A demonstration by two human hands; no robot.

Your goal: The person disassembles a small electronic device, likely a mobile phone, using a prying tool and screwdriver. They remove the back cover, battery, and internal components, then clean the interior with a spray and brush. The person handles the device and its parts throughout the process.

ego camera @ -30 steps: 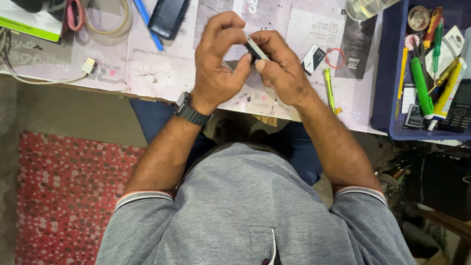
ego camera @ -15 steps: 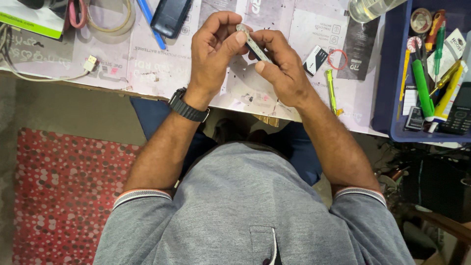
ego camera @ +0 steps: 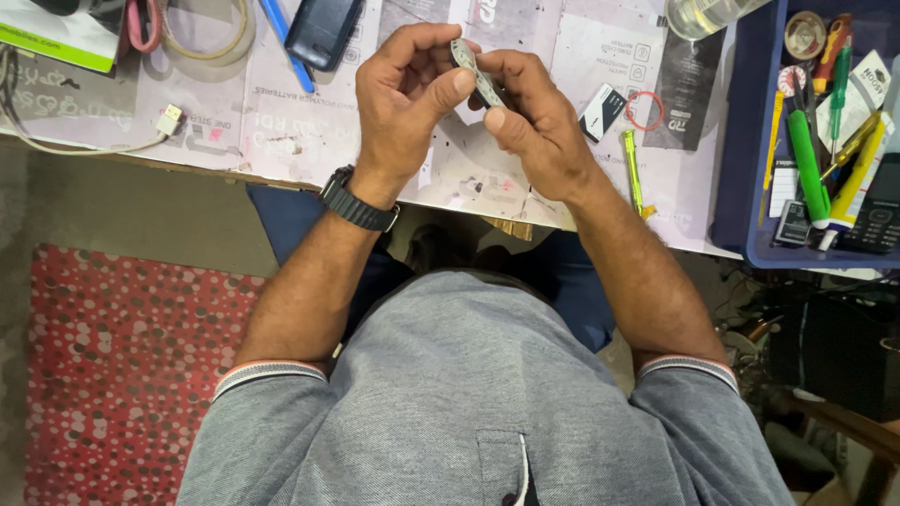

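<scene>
Paper-covered workbench (ego camera: 309, 141): we are pinching a thin flat part (ego camera: 473, 73), possibly a circuit strip, between left hand (ego camera: 405, 98) and right hand (ego camera: 536, 126), steadying both ends for inspection.

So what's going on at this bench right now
A person seated at a paper-covered table holds a small flat grey part up in both hands. The left hand and right hand pinch it between thumbs and fingers, above the tabletop. A dark phone lies at the far edge, a red rubber band to the right, and a blue tray of tools beyond that.
</scene>
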